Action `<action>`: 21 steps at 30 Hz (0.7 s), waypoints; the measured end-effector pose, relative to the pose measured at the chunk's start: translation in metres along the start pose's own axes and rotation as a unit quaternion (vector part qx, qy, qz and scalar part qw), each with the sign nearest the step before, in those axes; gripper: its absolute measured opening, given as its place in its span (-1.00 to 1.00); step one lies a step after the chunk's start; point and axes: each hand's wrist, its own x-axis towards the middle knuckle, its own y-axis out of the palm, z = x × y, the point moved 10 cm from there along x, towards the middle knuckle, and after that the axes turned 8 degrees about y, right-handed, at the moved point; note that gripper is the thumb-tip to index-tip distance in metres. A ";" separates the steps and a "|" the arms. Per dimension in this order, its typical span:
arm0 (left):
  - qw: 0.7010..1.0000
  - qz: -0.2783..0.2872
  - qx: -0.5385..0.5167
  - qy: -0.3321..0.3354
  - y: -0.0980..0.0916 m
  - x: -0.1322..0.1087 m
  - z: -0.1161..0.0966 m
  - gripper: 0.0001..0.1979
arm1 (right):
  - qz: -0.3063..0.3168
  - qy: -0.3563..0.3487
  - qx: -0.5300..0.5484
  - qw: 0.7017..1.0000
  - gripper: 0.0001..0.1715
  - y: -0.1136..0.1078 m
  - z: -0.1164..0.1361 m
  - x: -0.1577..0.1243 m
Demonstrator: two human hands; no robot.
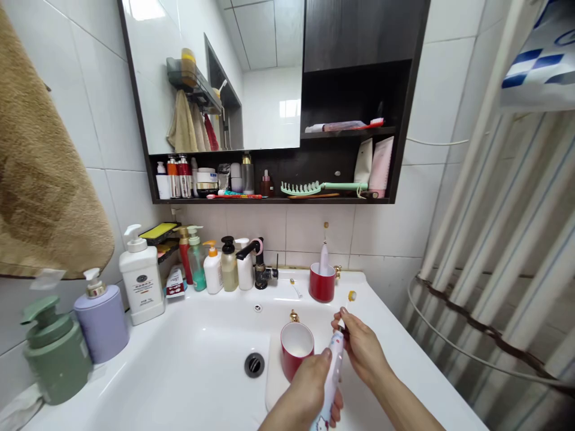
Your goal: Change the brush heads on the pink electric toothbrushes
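Note:
My left hand (309,383) is wrapped around the body of a pale, printed electric toothbrush (333,368), tilted at the lower right of the basin. The fingers of my right hand (357,341) pinch the toothbrush's top end, where a small dark and white part shows between them. Just left of the hands, a red cup (296,350) with a white inside stands on a white mat (273,374). Behind them on the sink's back ledge, another red cup (321,284) holds an upright pale toothbrush (324,258). A small white brush head (296,288) lies left of that cup.
The white basin (193,359) has a dark drain (254,364). A black faucet (260,263) and several pump bottles line the back and left edge. Above hangs a dark mirror cabinet (224,201) with toiletries. Radiator pipes (503,269) stand at the right, a brown towel (49,155) at the left.

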 end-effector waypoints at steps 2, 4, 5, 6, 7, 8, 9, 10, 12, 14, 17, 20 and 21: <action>1.000 -0.002 0.000 0.015 -0.004 0.000 -0.005 -0.53 | -0.022 -0.053 -0.099 0.993 -0.64 0.006 0.018 0.014; 0.999 -0.014 -0.022 0.023 -0.008 0.001 -0.008 -0.52 | -0.017 -0.079 -0.202 0.976 -0.63 0.023 0.028 0.034; 0.998 -0.031 -0.044 0.025 -0.012 0.002 -0.009 -0.50 | -0.005 -0.079 -0.250 0.965 -0.65 0.035 0.027 0.045; 0.996 -0.054 -0.069 0.024 -0.016 0.003 -0.009 -0.49 | 0.005 -0.077 -0.290 0.954 -0.70 0.047 0.024 0.057; 0.992 -0.080 -0.095 0.019 -0.021 0.005 -0.008 -0.48 | 0.012 -0.077 -0.331 0.940 -0.74 0.060 0.019 0.069; 0.987 -0.105 -0.118 0.013 -0.026 0.007 -0.006 -0.47 | 0.015 -0.077 -0.367 0.927 -0.78 0.073 0.013 0.080; 0.982 -0.127 -0.138 0.009 -0.030 0.008 -0.004 -0.47 | 0.017 -0.076 -0.399 0.914 -0.82 0.085 0.006 0.090; 0.977 -0.143 -0.155 0.008 -0.034 0.010 -0.003 -0.47 | 0.019 -0.075 -0.429 0.900 -0.85 0.096 -0.001 0.099; 0.970 -0.159 -0.184 0.010 -0.038 0.014 0.000 -0.47 | 0.023 -0.068 -0.479 0.875 -0.83 0.113 -0.016 0.114; 0.964 -0.165 -0.210 0.011 -0.041 0.018 0.003 -0.47 | 0.026 -0.060 -0.517 0.854 -0.76 0.122 -0.026 0.126; 0.958 -0.172 -0.230 -0.003 -0.042 0.020 0.007 -0.47 | 0.029 -0.054 -0.549 0.833 -0.72 0.123 -0.030 0.135; 0.952 -0.210 -0.224 -0.017 -0.045 0.018 0.008 -0.46 | 0.031 -0.045 -0.561 0.826 -0.70 0.117 -0.028 0.138; 0.951 -0.219 -0.219 -0.016 -0.046 0.018 0.007 -0.46 | 0.032 -0.037 -0.562 0.826 -0.70 0.115 -0.028 0.138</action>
